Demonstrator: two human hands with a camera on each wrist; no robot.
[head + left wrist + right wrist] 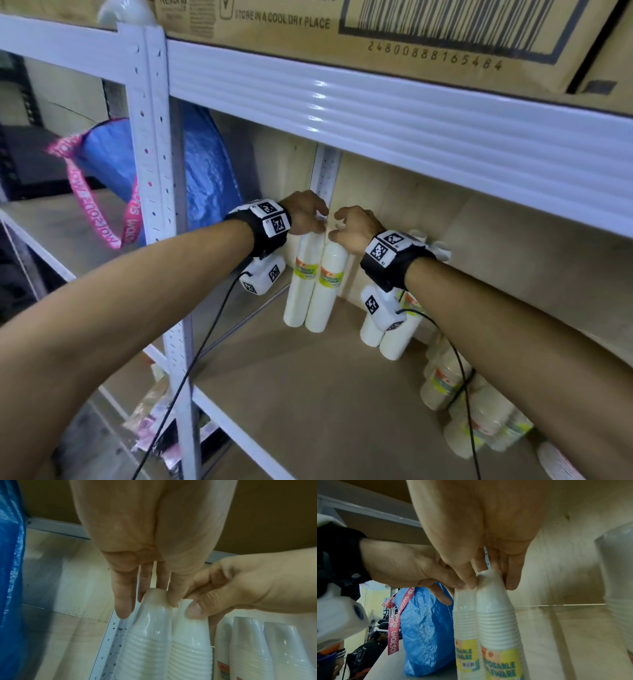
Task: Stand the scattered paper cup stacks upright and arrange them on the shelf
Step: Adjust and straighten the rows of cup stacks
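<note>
Two tall white paper cup stacks in clear wrap stand upright, side by side, in the back left corner of the shelf. My left hand pinches the top of the left stack, thumb on one side and fingers on the other. My right hand grips the top of the right stack between thumb and fingers. Two more upright stacks stand behind my right wrist. Several stacks lie on their sides at the shelf's right.
A blue woven bag with a pink strap sits left of the white perforated upright. The upper shelf beam hangs low over my hands, with a cardboard box on it. Bare shelf board lies in front of the corner stacks.
</note>
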